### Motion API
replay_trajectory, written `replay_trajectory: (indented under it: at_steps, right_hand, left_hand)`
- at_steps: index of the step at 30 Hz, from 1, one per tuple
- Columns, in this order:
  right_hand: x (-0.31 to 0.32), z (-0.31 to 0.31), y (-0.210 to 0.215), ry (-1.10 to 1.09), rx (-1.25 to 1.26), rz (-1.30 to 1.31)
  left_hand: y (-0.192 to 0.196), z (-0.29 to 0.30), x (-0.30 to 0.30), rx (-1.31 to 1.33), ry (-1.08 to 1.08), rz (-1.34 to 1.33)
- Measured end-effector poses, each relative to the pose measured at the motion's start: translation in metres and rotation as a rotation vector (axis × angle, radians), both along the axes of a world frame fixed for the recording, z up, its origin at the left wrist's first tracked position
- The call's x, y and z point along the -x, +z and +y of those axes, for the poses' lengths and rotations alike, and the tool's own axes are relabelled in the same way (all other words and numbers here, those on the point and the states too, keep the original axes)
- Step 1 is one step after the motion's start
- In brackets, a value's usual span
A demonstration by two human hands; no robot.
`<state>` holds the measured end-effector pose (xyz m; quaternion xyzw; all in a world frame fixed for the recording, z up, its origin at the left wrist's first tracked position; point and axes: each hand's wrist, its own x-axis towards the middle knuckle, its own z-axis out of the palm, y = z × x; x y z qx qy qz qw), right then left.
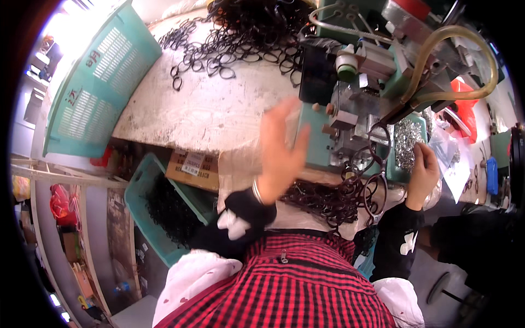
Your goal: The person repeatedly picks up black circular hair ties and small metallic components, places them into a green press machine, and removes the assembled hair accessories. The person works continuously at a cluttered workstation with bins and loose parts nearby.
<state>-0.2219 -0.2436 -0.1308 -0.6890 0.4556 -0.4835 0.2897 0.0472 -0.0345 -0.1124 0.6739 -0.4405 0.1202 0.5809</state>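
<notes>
Eyeglass frame (383,164) beside machine (344,118), long axis roughly twelve-to-six; lies at nine o'clock from right hand (424,177), nearer one, fingers drawn narrow, contents cannot tell. Left hand (279,153) at frame's nine o'clock, spread wide.

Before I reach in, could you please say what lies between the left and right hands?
In the head view, going from the left hand to the right hand: a metal fixture, a dark eyeglass frame, then the tray of metal pieces.
</notes>
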Motion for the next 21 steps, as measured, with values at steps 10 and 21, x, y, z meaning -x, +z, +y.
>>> replay_trajectory:
  at_steps: [10, 21]
  right_hand:
    - [-0.031, 0.011, 0.027, 0.103, -0.033, -0.178]
    - [0.03, 0.044, 0.018, 0.001, -0.108, -0.103]
  left_hand:
    - [-0.034, -0.062, -0.067, -0.357, -0.109, 0.327]
    - [-0.045, -0.044, -0.141, -0.211, 0.232, 0.031]
